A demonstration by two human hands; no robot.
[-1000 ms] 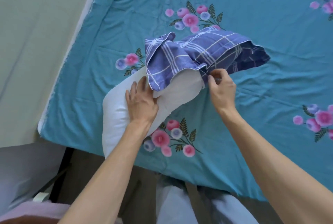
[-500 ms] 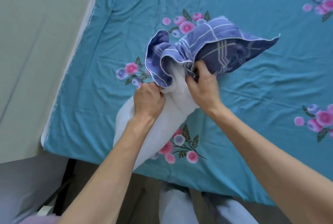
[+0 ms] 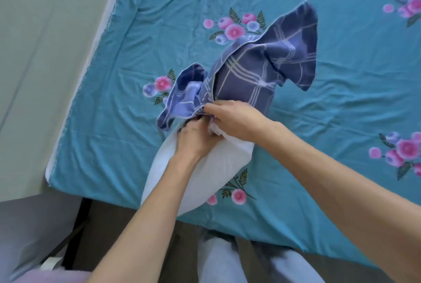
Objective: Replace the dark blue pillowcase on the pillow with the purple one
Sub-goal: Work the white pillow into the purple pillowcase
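- A white pillow (image 3: 200,169) lies at the near edge of a bed (image 3: 341,123) with a teal floral sheet.
- The left hand (image 3: 193,139) grips the pillow's far end, fingers curled.
- The right hand (image 3: 234,118) pinches the blue plaid pillowcase (image 3: 257,73), bunched over that end.

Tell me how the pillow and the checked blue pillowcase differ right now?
The pillow is plain white and plump; the pillowcase is dark blue with pale checks, crumpled and partly lifted. The pillow lies near the bed edge, the pillowcase farther in. Both are gripped where they meet by the left hand and right hand.
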